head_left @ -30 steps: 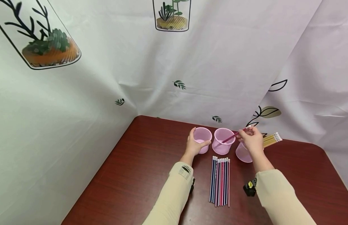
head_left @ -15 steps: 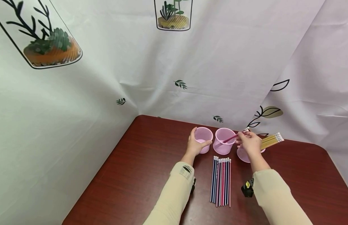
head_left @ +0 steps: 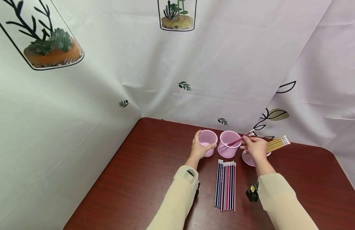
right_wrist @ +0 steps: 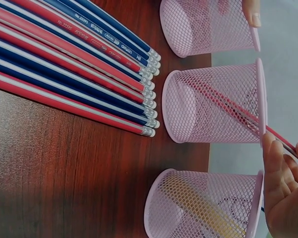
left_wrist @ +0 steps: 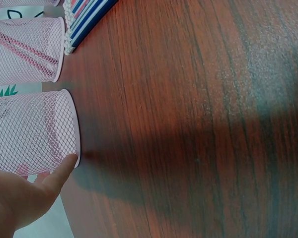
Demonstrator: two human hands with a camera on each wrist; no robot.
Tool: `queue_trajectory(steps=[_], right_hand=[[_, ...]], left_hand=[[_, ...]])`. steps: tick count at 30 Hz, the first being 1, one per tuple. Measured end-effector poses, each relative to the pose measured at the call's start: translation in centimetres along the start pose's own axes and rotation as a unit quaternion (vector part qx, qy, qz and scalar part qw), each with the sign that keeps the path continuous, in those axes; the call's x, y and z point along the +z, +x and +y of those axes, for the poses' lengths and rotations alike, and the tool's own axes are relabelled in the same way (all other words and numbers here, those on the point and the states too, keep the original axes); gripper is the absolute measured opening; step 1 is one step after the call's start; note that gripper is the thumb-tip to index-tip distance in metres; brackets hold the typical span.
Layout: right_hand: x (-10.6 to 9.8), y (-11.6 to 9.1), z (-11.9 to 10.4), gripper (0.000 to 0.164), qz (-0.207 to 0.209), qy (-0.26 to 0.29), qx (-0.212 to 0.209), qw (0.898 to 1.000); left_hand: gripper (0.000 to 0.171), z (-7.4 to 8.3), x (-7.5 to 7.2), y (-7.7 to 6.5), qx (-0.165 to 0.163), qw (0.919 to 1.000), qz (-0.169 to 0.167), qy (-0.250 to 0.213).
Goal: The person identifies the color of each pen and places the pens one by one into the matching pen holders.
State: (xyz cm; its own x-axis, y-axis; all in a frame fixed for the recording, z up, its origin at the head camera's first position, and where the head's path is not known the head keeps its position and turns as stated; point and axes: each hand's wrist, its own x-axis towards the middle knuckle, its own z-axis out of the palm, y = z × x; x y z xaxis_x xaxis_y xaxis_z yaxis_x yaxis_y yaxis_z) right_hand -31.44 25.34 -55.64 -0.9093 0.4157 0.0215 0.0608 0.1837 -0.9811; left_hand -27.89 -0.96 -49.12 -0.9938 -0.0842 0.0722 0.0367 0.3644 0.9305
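Three pink mesh pencil cups stand in a row. My left hand (head_left: 198, 149) grips the left pencil cup (left_wrist: 32, 126), thumb and fingers on opposite sides. My right hand (head_left: 255, 148) is at the rim of the middle pencil cup (head_left: 227, 153). Its fingertips pinch red pencils (head_left: 236, 141) slanting into that cup, erasers up. Through the mesh in the right wrist view, the red pencils' (right_wrist: 228, 104) lower ends reach toward the base. Yellow pencils (head_left: 276, 144) lean out of the right pencil cup (head_left: 248, 159), which my right hand partly covers.
Several striped pencils (head_left: 225, 185), blue and red, lie side by side on the dark red wooden table (head_left: 131, 179), their white erasers facing the cups. A pale patterned cloth (head_left: 223, 80) hangs close behind the table's back edge.
My right hand has shifted slightly left and lower, uncovering more of the right cup and its yellow pencils. My left hand keeps its hold on the left cup.
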Motion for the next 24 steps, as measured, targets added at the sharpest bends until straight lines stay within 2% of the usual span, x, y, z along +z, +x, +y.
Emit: queue_trajectory(steps=[5,13,18,20,22,24], right_hand=[[0.0,-0.2,0.0,0.061,0.016,0.012,0.000,1.000],[-0.5,-0.3,0.5,0.059,0.038,-0.013,-0.001,0.999],[-1.1,-0.2,0.7,0.058,0.040,0.015,0.014,0.999],[-1.5,-0.4,0.6,0.055,0.031,0.028,0.015,0.999],[-1.9,-1.2,-0.4,0.051,-0.005,0.027,0.021,0.999],[-2.1,-2.8,-2.1,0.048,-0.064,0.012,0.038,0.997]], left_hand=[[0.094,0.0,0.1,0.0,0.001,1.0000,0.001,-0.002],[0.092,0.0,0.0,0.0,-0.004,1.0000,0.000,0.001],[0.092,-0.1,0.1,0.0,0.009,0.9999,0.005,-0.005],[0.092,-0.1,0.2,0.0,0.010,0.9999,0.005,-0.006],[0.093,-0.2,0.2,0.1,0.008,0.9999,0.005,-0.005],[0.093,-0.2,0.2,0.2,0.007,0.9999,0.006,-0.006]])
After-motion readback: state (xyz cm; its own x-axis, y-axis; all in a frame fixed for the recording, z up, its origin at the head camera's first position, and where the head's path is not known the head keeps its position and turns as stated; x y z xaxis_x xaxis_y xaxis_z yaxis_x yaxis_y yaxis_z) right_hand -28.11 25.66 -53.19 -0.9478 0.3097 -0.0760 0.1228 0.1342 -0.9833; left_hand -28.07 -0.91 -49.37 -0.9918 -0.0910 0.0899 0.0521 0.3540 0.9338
